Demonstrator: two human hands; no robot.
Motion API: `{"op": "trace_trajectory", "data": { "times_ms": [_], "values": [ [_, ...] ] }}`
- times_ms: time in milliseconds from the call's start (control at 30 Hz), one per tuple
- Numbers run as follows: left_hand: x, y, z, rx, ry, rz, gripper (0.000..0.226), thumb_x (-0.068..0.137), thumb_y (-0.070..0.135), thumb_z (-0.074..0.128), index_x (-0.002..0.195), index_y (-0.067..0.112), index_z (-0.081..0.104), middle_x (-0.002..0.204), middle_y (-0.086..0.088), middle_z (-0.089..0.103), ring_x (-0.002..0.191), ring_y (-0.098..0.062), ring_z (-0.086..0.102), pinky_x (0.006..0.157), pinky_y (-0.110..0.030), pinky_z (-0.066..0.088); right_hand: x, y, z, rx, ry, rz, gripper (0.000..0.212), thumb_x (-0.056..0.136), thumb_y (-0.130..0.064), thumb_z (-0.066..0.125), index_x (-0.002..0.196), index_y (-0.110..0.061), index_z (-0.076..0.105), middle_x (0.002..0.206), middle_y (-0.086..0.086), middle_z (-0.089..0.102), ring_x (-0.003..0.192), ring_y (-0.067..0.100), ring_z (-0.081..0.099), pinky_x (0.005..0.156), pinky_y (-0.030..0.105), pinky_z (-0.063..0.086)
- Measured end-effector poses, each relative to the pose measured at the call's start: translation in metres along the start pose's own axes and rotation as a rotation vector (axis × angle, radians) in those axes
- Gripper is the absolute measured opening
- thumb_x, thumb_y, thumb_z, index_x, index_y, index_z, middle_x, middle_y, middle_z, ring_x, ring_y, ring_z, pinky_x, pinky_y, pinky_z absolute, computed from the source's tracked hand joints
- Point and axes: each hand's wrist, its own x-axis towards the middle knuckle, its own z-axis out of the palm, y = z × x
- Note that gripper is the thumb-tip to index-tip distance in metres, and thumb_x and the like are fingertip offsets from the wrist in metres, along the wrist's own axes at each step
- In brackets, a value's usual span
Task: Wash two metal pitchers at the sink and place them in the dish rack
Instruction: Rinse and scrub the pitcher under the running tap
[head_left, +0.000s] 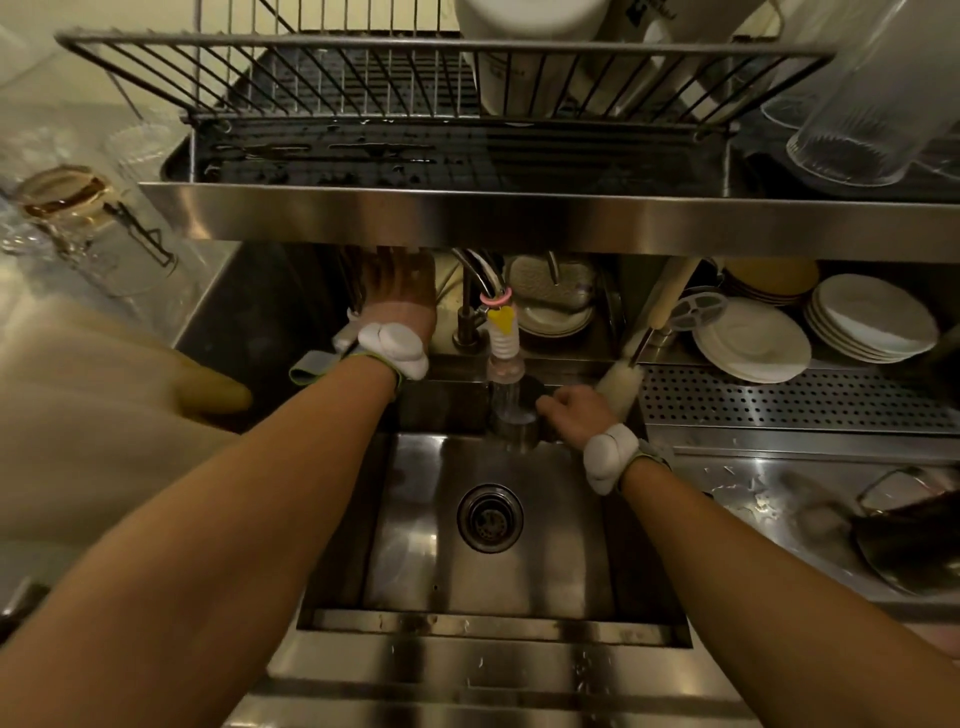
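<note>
A small metal pitcher (515, 427) stands upright at the back of the sink (519, 571), right under the faucet nozzle (503, 349). My right hand (574, 411) is closed around its right side. My left hand (399, 297) reaches back under the steel shelf, left of the faucet, and its fingertips are hidden by the shelf's edge. A second dark metal vessel (914, 540) with a handle lies on its side on the wet counter at the right. The wire dish rack (337, 88) sits on the shelf above the sink.
White containers (524, 57) and clear glasses (878, 109) fill the rack's right side. Stacked plates (753, 345) and a bottle brush (621, 384) stand behind a perforated drain board (789, 402). The drain (490, 517) is mid-basin. A glass jar (72, 208) lies left.
</note>
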Motion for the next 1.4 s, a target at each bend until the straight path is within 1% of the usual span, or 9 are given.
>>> {"op": "trace_trajectory", "data": {
  "times_ms": [100,267,433,533,667,933,1100,1300,1400],
  "values": [
    [-0.027,0.012,0.011,0.035,-0.010,0.035,0.057,0.092,0.015,0.044,0.146,0.007,0.028,0.153,-0.024,0.023,0.142,-0.043,0.019,0.118,-0.053,0.012,-0.010,-0.011,0.004,-0.018,-0.054,-0.047,0.031,0.094,-0.035,0.050,0.080,-0.009,0.061,0.079,0.009,0.058,0.076,0.023,0.055,0.067,0.032,0.042],
    [-0.069,0.020,0.016,-0.125,-0.194,0.043,0.033,0.089,0.017,0.049,0.120,0.010,0.056,0.129,-0.016,0.053,0.119,-0.037,0.052,0.097,-0.045,0.043,-0.016,-0.007,-0.002,-0.023,-0.066,-0.008,0.032,0.093,-0.031,0.052,0.066,-0.013,0.054,0.066,0.003,0.052,0.073,0.022,0.053,0.064,0.028,0.037],
    [-0.094,0.020,0.022,-0.489,-0.439,0.113,0.060,0.084,0.017,0.060,0.141,0.019,0.041,0.134,-0.011,0.056,0.124,-0.032,0.053,0.101,-0.038,0.045,-0.020,-0.014,0.007,-0.068,-0.063,-0.021,0.032,0.093,-0.037,0.048,0.072,-0.015,0.060,0.081,0.009,0.065,0.079,0.025,0.060,0.076,0.036,0.046],
    [-0.097,0.023,0.021,-0.441,-0.461,0.084,0.067,0.082,0.019,0.065,0.143,0.018,0.037,0.137,-0.011,0.054,0.124,-0.033,0.053,0.102,-0.038,0.044,-0.019,-0.016,0.012,-0.015,-0.031,-0.005,0.035,0.091,-0.043,0.046,0.068,-0.020,0.058,0.075,0.004,0.067,0.081,0.024,0.063,0.092,0.045,0.047],
    [-0.099,0.020,0.015,-0.498,-0.418,0.121,0.057,0.085,0.023,0.064,0.138,0.020,0.045,0.135,-0.008,0.056,0.124,-0.030,0.053,0.100,-0.032,0.042,-0.020,-0.021,0.011,0.144,-0.077,0.043,0.033,0.093,-0.033,0.051,0.068,-0.012,0.057,0.067,0.004,0.055,0.069,0.019,0.054,0.070,0.033,0.042],
    [-0.087,0.015,0.023,-0.306,-0.543,0.051,0.039,0.088,0.029,0.059,0.123,0.012,0.061,0.126,-0.013,0.061,0.116,-0.032,0.058,0.096,-0.037,0.049,-0.019,-0.007,0.005,0.234,-0.009,0.102,0.037,0.087,-0.031,0.056,0.057,-0.010,0.052,0.059,0.004,0.049,0.057,0.016,0.047,0.059,0.028,0.038],
    [-0.084,0.027,0.022,-0.319,-0.529,0.109,0.035,0.090,0.029,0.057,0.121,0.012,0.062,0.128,-0.011,0.061,0.116,-0.032,0.057,0.095,-0.035,0.047,-0.016,-0.015,0.014,0.286,0.029,0.090,0.043,0.088,-0.030,0.055,0.049,-0.013,0.048,0.052,0.003,0.049,0.051,0.016,0.044,0.057,0.028,0.036],
    [-0.078,0.024,0.025,-0.310,-0.541,0.108,0.034,0.089,0.029,0.057,0.117,0.011,0.065,0.125,-0.009,0.062,0.114,-0.029,0.058,0.095,-0.035,0.049,-0.014,-0.001,0.008,0.309,0.010,0.148,0.037,0.090,-0.027,0.054,0.060,-0.005,0.058,0.061,0.005,0.053,0.059,0.019,0.050,0.067,0.034,0.042],
    [-0.078,0.021,0.031,-0.277,-0.565,0.090,0.033,0.089,0.029,0.057,0.116,0.013,0.065,0.123,-0.010,0.063,0.113,-0.032,0.059,0.094,-0.035,0.049,-0.014,-0.003,0.019,0.292,0.009,0.131,0.044,0.090,-0.027,0.053,0.050,-0.012,0.049,0.054,0.003,0.048,0.052,0.016,0.045,0.062,0.032,0.038]
  ]
}}
